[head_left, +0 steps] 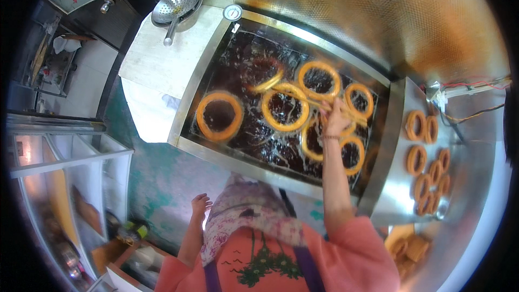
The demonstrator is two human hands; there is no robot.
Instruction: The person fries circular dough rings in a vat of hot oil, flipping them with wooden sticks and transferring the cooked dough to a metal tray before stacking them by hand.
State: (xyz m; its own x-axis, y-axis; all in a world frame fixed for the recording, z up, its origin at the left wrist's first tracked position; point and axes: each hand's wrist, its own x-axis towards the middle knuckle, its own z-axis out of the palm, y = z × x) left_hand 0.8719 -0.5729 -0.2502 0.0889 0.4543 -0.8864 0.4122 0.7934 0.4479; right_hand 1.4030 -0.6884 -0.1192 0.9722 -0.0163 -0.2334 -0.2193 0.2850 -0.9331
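Observation:
Dough rings fry in dark oil in a wide metal fryer (201,157). My right hand (334,118) is closed around long cooking chopsticks (303,97), reaching over the oil. Their far tips are by a ring tilted on edge (268,82), blurred and partly in the oil. Below the sticks floats a golden ring (266,112); a browner ring (200,116) lies apart at the left. Another ring (301,75) floats beyond my hand, with several more around my wrist, partly hidden by my arm. My left hand (201,204) hangs empty beside my apron, fingers loosely bent and apart.
A perforated metal skimmer (177,8) rests on the white counter (154,70) at the left. A dial thermometer (232,13) stands at the fryer's far left corner. Several browned rings (416,159) lie on the metal tray at the right. Shelves (81,184) stand at the left.

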